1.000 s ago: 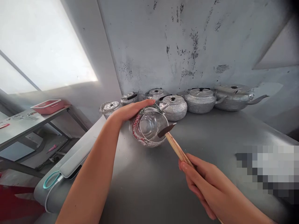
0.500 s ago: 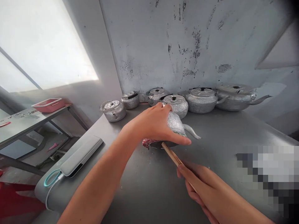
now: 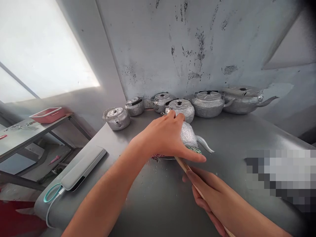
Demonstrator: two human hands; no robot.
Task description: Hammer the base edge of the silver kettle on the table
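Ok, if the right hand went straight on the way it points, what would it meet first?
Probably the tilted kettle, or the left hand over it; depth is unclear from this one view.

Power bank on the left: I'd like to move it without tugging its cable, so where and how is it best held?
Probably from above, the grip across the long sides of the power bank, toward its far end. It lies flat, long and narrow, while the white plug and teal loop crowd the near end.
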